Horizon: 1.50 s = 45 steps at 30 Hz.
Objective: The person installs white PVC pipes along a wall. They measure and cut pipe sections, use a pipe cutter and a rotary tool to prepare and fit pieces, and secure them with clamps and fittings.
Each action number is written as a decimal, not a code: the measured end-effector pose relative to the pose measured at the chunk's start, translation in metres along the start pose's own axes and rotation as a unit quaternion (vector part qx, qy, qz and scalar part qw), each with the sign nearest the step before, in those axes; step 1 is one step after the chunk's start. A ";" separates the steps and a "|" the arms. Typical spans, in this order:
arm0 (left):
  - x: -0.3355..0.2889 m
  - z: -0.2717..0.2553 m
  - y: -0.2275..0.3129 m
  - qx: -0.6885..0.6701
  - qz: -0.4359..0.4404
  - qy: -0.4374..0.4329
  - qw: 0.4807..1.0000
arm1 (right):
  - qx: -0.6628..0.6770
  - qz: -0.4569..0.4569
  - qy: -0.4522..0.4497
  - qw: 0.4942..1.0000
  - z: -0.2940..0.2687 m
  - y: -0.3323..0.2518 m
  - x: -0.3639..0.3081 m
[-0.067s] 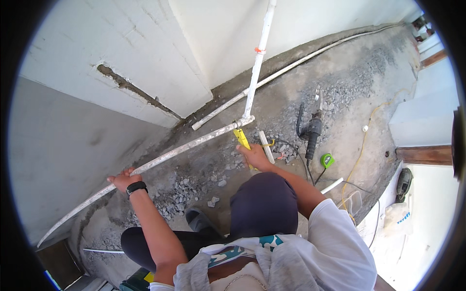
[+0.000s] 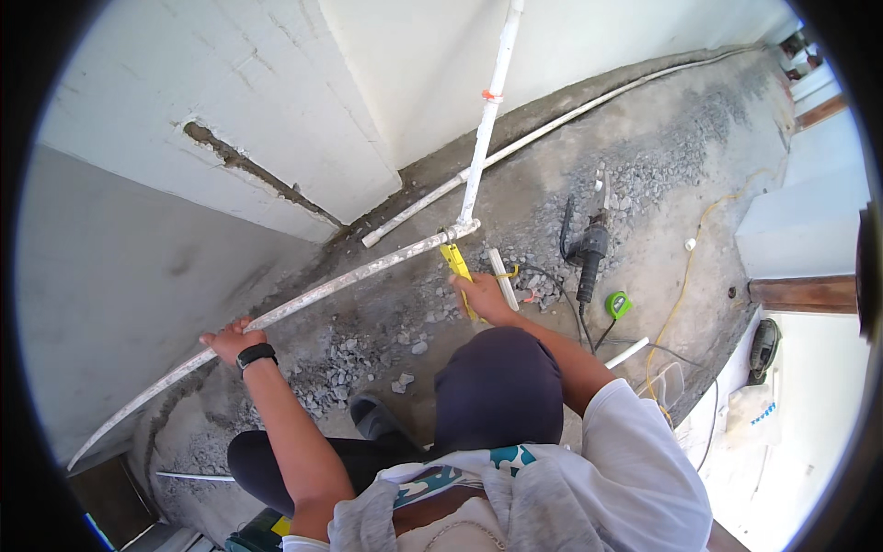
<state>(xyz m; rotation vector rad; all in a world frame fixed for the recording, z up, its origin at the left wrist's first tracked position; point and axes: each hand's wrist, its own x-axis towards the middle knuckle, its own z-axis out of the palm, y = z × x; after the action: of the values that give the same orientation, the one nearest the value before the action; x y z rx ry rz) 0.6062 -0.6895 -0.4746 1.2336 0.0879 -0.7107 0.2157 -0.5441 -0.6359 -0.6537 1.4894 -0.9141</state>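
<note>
A long white plastic pipe [image 2: 359,275], smeared with dirt, runs raised from the lower left to a fitting [image 2: 467,226] at the centre. From that fitting another white pipe [image 2: 482,147] with an orange band rises beside the wall. My left hand [image 2: 233,341], wearing a dark wristband, is closed around the long pipe toward its lower-left end. My right hand [image 2: 487,299] grips a yellow pipe cutter [image 2: 454,261], whose head meets the long pipe just left of the fitting. How its blade sits is too small to tell.
Broken concrete rubble [image 2: 331,373] covers much of the floor. A dark power tool [image 2: 593,248], a green tape measure [image 2: 619,304] and a yellow cord [image 2: 685,290] lie right of my right hand. Another pipe [image 2: 552,132] follows the wall base. One wall has a chiselled slot [image 2: 244,164].
</note>
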 end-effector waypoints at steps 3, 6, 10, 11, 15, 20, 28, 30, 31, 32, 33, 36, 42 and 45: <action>-0.008 0.006 0.004 0.006 0.010 -0.007 1.000 | 0.054 -0.017 -0.032 0.998 -0.002 0.002 -0.002; -0.015 0.012 0.010 -0.009 0.013 -0.019 1.000 | 0.057 0.020 -0.038 0.997 0.000 0.000 -0.009; -0.030 0.021 0.015 -0.019 0.006 -0.058 0.998 | 0.092 0.135 -0.026 0.986 -0.001 -0.004 -0.017; -0.035 0.024 0.015 -0.019 0.008 -0.062 0.998 | 0.098 0.142 -0.020 0.985 -0.001 -0.005 -0.018; -0.057 0.037 0.016 -0.011 0.022 -0.085 0.996 | 0.032 0.052 0.009 0.998 -0.002 -0.003 -0.018; -0.076 0.059 0.020 -0.012 0.011 -0.126 0.992 | 0.020 0.068 0.022 0.997 -0.005 -0.006 -0.013; -0.088 0.057 0.011 -0.003 0.010 -0.089 0.996 | -0.070 0.119 0.009 0.990 -0.017 -0.014 -0.001; -0.084 0.055 0.012 -0.007 0.017 -0.099 0.995 | -0.064 0.102 0.006 0.993 -0.014 -0.010 0.001; -0.082 0.054 0.012 -0.006 0.018 -0.094 0.995 | -0.067 0.092 0.005 0.993 -0.012 -0.007 0.002; -0.080 0.053 0.011 -0.009 0.017 -0.091 0.996 | -0.076 0.095 0.002 0.992 -0.011 -0.006 0.002; -0.078 0.052 0.011 -0.009 0.018 -0.087 0.996 | -0.074 0.086 0.005 0.994 -0.010 -0.005 0.003; -0.073 0.049 0.006 -0.006 0.020 -0.079 0.997 | -0.106 0.094 0.007 0.990 -0.008 -0.007 0.001; -0.067 0.049 0.015 -0.007 0.036 -0.081 0.996 | -0.184 0.105 0.018 0.977 -0.008 -0.026 -0.008; -0.066 0.050 0.025 -0.011 0.044 -0.091 0.995 | -0.224 0.121 -0.046 0.966 -0.013 -0.026 -0.009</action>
<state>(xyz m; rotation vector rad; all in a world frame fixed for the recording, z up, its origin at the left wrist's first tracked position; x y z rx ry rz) 0.5527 -0.7002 -0.4074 1.1401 -0.1072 -0.7403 0.2015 -0.5486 -0.6091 -0.8041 1.6630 -0.3534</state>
